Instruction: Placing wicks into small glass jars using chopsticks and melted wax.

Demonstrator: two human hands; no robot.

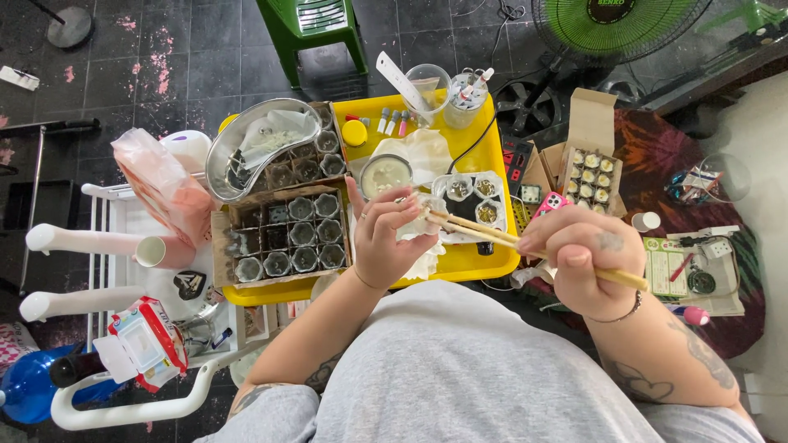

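Note:
My left hand [384,236] cups a small clear jar [423,207] wrapped in white tissue above a yellow tray [484,148]. My right hand [579,254] grips a pair of wooden chopsticks [492,233] whose tips reach into or against that jar. Just behind the jar, a clear plastic holder [472,197] carries several small filled jars. A round glass dish [386,174] of pale material sits beside my left thumb.
A cardboard box of several empty glass jars [287,238] and a metal kidney-shaped bowl [258,143] stand left on the tray. An open carton of small jars [593,168], a pink phone [550,202] and a power strip [517,156] lie right. A green fan [616,25] stands behind.

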